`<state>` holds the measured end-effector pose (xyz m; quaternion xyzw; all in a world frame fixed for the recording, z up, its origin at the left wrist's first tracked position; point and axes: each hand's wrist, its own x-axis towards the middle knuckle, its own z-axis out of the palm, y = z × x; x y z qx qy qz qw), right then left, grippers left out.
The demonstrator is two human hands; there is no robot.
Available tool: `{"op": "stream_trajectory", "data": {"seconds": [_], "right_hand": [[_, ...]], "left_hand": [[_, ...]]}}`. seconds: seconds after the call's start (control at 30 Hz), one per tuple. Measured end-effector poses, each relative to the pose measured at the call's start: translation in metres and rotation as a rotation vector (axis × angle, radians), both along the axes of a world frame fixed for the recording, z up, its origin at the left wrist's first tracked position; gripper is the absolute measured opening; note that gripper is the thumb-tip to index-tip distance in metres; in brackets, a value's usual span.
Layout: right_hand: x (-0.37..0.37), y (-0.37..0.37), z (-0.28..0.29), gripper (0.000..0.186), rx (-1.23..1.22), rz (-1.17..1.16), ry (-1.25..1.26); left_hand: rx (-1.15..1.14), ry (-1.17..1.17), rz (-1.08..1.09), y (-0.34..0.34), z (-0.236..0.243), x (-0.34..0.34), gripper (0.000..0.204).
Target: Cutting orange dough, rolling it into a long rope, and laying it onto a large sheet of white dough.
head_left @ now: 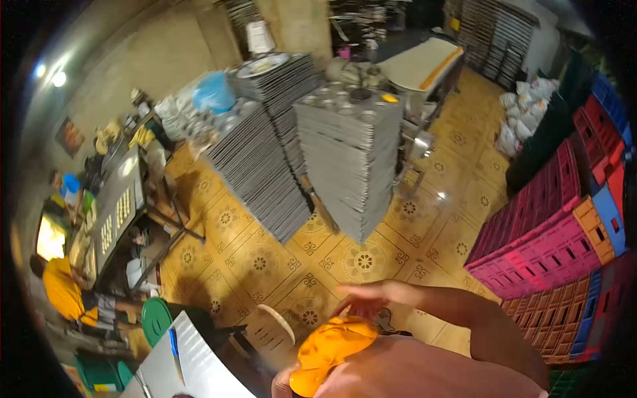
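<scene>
Cloth (337,345), orange, rumpled, between left hand (283,383) and right hand (373,294)

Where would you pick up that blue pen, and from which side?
Probably pinch the blue pen at mid-barrel from above, reaching in from its right, where the left hand is: it is slim, lies along the white surface, and its upper side is uncovered.

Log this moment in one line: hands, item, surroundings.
Left hand at edge of orange cloth | right hand near it, contact unclear | gray stacks ahead | pink crates right
</scene>
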<state>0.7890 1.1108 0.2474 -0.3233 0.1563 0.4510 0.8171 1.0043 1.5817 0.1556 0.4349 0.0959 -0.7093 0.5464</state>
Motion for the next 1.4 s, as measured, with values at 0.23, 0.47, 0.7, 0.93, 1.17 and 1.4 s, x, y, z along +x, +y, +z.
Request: {"op": "stream_trajectory", "data": {"seconds": [0.23, 0.47, 0.7, 0.93, 1.17, 1.4], "right_hand": [[-0.129, -0.004, -0.063, 0.079, 0.216, -1.163, -0.628], [-0.325, -0.06, -0.058, 0.078, -0.691, -1.394, -0.729], [-0.295, -0.144, -0.034, 0.078, -1.393, -1.282, -0.566], [-0.279, -0.304, -0.007, 0.078, -1.77, -1.099, -0.435], [-0.303, -0.416, 0.013, 0.06, -0.194, -2.179, -0.419], [-0.356, -0.521, -0.016, 0.07, -0.271, -2.225, -0.364]], "left_hand": [[0.21, -0.206, -0.336, -0.229, 0.031, -0.081, 0.075], [-0.104, -0.301, -0.605, -0.417, 0.085, -0.139, 0.058], [-0.114, -0.232, -0.8, -0.553, 0.045, -0.134, 0.068], [-0.096, -0.226, -1.056, -0.789, 0.066, -0.165, 0.074], [-0.577, 0.02, -1.339, -0.989, 0.098, -0.222, 0.08], [-0.613, -0.05, -1.489, -1.109, 0.075, -0.281, 0.084]]}}
